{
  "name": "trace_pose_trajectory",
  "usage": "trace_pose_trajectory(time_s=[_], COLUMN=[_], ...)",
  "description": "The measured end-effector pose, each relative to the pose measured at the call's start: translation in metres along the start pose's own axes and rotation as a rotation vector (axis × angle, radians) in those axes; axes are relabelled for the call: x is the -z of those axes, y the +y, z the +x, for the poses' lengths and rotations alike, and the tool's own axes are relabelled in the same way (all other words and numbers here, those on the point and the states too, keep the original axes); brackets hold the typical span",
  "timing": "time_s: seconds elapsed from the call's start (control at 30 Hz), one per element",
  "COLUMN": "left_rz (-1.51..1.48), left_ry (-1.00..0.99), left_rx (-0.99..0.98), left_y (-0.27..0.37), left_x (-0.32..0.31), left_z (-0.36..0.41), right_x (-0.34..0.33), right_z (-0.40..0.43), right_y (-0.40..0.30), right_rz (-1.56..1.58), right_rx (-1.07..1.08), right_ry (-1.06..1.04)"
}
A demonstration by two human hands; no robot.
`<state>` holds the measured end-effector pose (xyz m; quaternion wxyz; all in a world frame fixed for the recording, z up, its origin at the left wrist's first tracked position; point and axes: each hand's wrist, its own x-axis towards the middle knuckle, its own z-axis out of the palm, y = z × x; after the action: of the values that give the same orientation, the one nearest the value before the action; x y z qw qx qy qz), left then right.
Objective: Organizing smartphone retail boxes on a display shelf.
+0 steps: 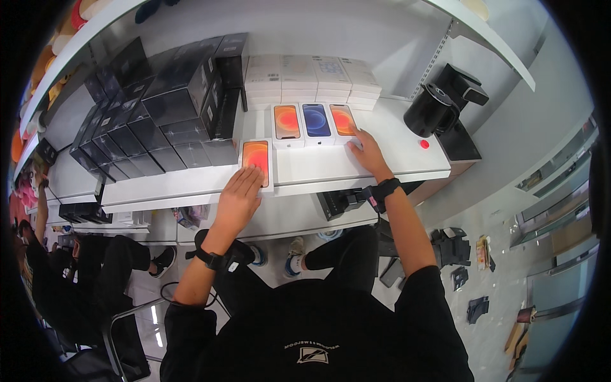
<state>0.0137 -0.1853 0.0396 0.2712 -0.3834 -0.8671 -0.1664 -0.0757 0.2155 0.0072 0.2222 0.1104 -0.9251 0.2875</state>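
My left hand (238, 195) lies over the near part of a white iPhone box (248, 152) with an orange picture, at the front edge of the white shelf (305, 167). Its fingers are flat on the lid; whether they grip it is hard to tell. Farther back, three more phone boxes stand side by side: one orange (280, 123), one blue (317, 120) and another orange (340, 114). My right hand (371, 155) touches the near right corner of that last one with its fingertips, thumb held apart. Straps circle both wrists.
Stacked black boxes (174, 95) fill the shelf's left side. Behind the phone boxes are piles of white boxes (298, 76). At right stand a black electric kettle (427, 112) and a small red object (424, 143). Another person (62, 281) sits at far left.
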Motion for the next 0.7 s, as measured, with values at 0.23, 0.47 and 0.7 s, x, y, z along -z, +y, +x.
trace_pose_trajectory(time_s=[0.23, 0.47, 0.7], left_rz=[-0.005, -0.007, 0.006], left_ry=[0.040, 0.035, 0.046], left_rx=[-0.035, 0.009, 0.029], left_y=[0.018, 0.043, 0.041], left_x=[0.014, 0.032, 0.015], left_z=[-0.019, -0.035, -0.017], right_x=[0.003, -0.015, -0.017], right_z=[0.000, 0.003, 0.005], right_y=[-0.004, -0.019, -0.054], right_rz=[0.044, -0.018, -0.073], right_rx=[-0.006, 0.039, 0.047], right_ry=[-0.029, 0.016, 0.012])
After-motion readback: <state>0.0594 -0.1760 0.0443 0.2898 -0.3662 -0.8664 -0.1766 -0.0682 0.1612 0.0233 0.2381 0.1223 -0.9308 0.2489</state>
